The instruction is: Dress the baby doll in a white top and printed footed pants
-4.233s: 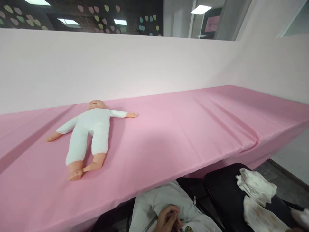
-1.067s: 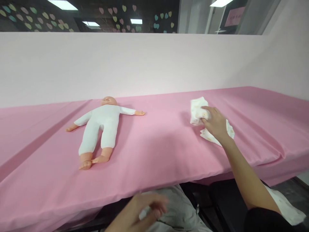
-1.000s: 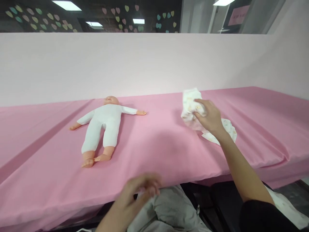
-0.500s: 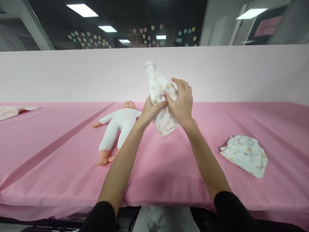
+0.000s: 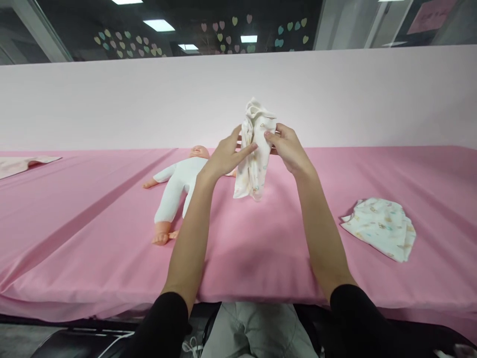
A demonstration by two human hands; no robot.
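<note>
Above the pink-covered table (image 5: 276, 258) a small white baby garment (image 5: 257, 149) with a printed pattern hangs bunched between my hands. It looks like baby trousers or a sleeved piece; the exact cut is hidden by the folds. My left hand (image 5: 228, 153) grips its left side, thumb across the front. On its right edge my right hand (image 5: 288, 144) pinches the cloth, fingers behind. Left of it, a baby doll (image 5: 182, 181) in a white body lies on its back, partly covered by my left forearm. A second patterned white garment (image 5: 382, 227) lies folded at the right.
A pale pink cloth (image 5: 26, 164) lies at the far left of the table. Behind the table runs a low white wall (image 5: 149, 104), with a dark window (image 5: 208, 30) bearing heart stickers above it. The table's front edge is just before my lap.
The garment has been turned and gathered narrower, its upper end now folded over. Both hands have shifted their hold to its two sides. My view has tilted slightly down.
</note>
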